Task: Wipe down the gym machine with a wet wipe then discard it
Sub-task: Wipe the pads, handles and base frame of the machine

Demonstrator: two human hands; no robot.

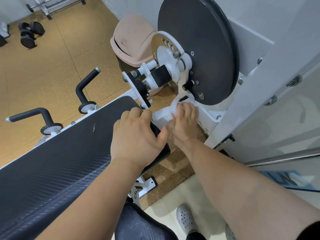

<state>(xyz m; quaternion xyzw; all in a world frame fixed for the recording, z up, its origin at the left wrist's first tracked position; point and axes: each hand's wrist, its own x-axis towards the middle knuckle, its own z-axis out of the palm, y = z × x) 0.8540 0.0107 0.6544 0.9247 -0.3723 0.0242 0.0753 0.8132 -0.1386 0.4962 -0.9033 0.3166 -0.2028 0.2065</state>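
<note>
Wiping the gym machine (249, 75) below its disc (199, 49).
Right hand (185, 122) presses the wipe (162, 114) flat-fingered against the frame (212, 117); left hand (136, 135) grips the pad (69, 153) end.

Pad (60, 161) and disc (199, 49) flank a gap (tight).

One wide-angle camera is riding on the person's head, looking forward and steeply down along both forearms. It is framing the left hand (138, 135) and right hand (185, 123) at close range, with the black pad (60, 161) filling the lower left and the floor (43, 75) receding beyond.
</note>
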